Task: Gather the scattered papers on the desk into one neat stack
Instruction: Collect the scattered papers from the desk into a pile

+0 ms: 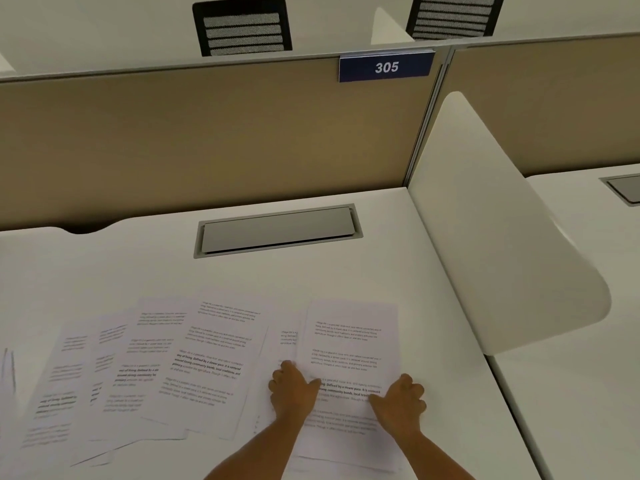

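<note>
Several printed white papers lie fanned across the near part of the white desk (311, 271). The scattered sheets (194, 355) overlap each other on the left and middle. On the right sits a small stack of papers (349, 341), roughly squared. My left hand (292, 389) grips the stack's left edge, fingers curled at the edge. My right hand (401, 400) holds the stack's right edge the same way. Both forearms come in from the bottom of the view.
A grey cable-tray lid (277, 232) is set into the desk behind the papers. A tan partition (207, 133) with a blue "305" sign (386, 67) closes the back. A white curved divider (491, 220) bounds the right side. Black chairs (242, 27) stand beyond.
</note>
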A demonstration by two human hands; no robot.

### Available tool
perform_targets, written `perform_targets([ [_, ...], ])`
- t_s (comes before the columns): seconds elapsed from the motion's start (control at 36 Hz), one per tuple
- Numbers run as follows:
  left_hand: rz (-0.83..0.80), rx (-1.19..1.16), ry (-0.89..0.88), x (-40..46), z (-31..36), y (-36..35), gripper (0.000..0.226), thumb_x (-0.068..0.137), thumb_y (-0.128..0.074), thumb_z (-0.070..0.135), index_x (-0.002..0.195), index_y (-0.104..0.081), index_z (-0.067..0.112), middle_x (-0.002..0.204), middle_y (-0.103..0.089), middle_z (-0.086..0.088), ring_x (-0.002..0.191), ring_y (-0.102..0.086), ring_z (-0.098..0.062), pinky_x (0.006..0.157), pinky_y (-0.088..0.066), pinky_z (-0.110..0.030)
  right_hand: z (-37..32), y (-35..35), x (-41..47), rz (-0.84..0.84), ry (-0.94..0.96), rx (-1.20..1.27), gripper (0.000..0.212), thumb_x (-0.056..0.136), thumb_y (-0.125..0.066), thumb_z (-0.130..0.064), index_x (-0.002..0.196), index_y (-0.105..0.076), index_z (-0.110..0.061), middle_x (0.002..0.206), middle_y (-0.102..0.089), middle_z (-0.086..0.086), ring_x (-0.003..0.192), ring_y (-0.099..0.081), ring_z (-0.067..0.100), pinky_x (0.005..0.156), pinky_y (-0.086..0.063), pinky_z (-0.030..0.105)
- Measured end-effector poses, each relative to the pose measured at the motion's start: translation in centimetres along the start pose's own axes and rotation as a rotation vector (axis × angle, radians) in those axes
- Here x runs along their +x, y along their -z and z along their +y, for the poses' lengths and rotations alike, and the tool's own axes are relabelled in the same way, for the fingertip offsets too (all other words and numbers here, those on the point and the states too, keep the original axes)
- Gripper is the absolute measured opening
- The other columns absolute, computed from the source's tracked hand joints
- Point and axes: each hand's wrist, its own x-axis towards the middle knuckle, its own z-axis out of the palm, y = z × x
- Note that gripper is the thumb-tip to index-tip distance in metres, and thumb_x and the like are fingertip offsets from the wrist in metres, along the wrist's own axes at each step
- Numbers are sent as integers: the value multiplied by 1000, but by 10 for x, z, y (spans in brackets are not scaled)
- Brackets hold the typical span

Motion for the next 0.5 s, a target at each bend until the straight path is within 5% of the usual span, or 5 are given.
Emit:
perform_targets([
  [0.28, -69, -117, -44, -2, 3, 0, 67, 87, -69, 34, 141, -39, 7, 141, -48, -14, 131, -45, -29, 107, -44, -39, 0, -10, -5, -23, -50, 88, 65, 78, -77, -32, 124, -38, -8, 126, -46, 12, 120, -46, 32, 93, -48, 45],
  [0.5, -167, -343, -108, -11, -4, 3, 40, 89, -67, 9, 126, -51, 10, 127, -64, -9, 105, -62, -19, 94, -52, -31, 1, -11, -10, -41, -34, 95, 70, 75, -79, -35, 125, -39, -6, 128, -40, 14, 116, -45, 32, 92, -46, 37],
])
